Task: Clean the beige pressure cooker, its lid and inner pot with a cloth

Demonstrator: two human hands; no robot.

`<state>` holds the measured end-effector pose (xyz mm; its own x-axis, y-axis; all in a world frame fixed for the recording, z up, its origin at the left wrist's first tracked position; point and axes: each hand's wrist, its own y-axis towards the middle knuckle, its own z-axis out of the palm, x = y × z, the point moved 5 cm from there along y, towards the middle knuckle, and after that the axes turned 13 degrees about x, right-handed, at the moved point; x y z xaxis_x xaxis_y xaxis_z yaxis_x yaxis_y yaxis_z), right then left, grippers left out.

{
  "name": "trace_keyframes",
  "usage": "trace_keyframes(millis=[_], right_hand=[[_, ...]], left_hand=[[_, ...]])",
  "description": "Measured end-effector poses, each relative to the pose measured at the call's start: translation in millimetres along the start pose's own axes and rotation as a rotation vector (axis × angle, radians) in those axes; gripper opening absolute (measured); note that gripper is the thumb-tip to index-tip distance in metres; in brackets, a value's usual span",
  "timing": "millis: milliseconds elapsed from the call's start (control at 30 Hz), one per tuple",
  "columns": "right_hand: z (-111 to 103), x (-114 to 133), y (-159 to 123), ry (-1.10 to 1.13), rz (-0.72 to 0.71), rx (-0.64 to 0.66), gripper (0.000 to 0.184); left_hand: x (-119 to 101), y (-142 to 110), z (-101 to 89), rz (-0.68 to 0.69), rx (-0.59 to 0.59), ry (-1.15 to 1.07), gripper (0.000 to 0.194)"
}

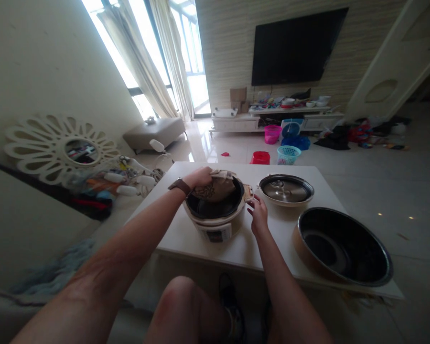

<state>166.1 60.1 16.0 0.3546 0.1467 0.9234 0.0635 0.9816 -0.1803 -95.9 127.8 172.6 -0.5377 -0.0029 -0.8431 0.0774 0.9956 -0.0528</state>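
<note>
A white rice cooker body (215, 224) stands on the white table, its dark inside facing up. My left hand (199, 177), with a watch on the wrist, reaches over the far left rim. Its fingers are closed on a brownish patterned cloth (215, 187) that hangs down into the cooker; the fingertips are partly hidden. At the cooker's right side, my right hand (259, 213) grips the protruding hinge bracket (249, 192) with its fingertips. The detached lid (285, 189) lies to the right, metal underside up. Nearer me on the right rests a large inner pot (344, 246), black inside.
The white table (179, 246) ends close to my knees. Beyond it, a red stool (260, 157), a blue-green basket (288, 154) and a pink bin (272, 134) stand on the tiled floor. A white multi-armed lamp (146, 180) is left of the table.
</note>
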Motion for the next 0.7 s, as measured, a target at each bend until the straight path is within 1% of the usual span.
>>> trace_keyframes(millis=[33,67,133,167,267,333,400,467,633,700], right_hand=[[0.3,0.3,-0.2,-0.007,0.004,0.003,0.049],[0.6,0.6,-0.5,-0.01,0.005,0.005,0.048],[1.1,1.2,-1.6,-0.001,0.001,0.005,0.047],[1.2,1.5,-2.2,0.008,-0.002,0.005,0.046],[0.6,2.3,-4.3,0.03,0.002,0.008,0.044],[-0.8,3.3,-5.4,0.032,0.012,0.01,0.043],[-2.7,4.7,-6.2,0.027,0.018,0.011,0.042],[-4.3,5.7,-6.6,0.019,0.022,0.016,0.04],[-4.5,5.1,-8.3,0.022,0.031,0.034,0.038],[-3.8,5.0,-9.3,0.031,0.028,0.045,0.038]], left_hand=[[0.0,0.0,-0.1,-0.001,-0.006,0.061,0.022],[2.4,-1.7,5.0,-0.016,0.031,0.137,0.023],[13.3,-9.4,25.2,-0.064,0.149,0.284,0.025],[21.5,-14.2,37.7,-0.102,0.213,0.32,0.026],[42.2,-23.9,67.6,-0.145,0.263,0.327,0.032],[51.4,-23.9,78.4,-0.149,0.266,0.322,0.035],[57.3,-20.7,81.3,-0.152,0.264,0.316,0.036],[61.6,-17.6,80.0,-0.16,0.277,0.315,0.037],[69.1,-15.9,81.2,-0.216,0.406,0.349,0.031],[70.7,-16.1,82.4,-0.238,0.435,0.346,0.028]])
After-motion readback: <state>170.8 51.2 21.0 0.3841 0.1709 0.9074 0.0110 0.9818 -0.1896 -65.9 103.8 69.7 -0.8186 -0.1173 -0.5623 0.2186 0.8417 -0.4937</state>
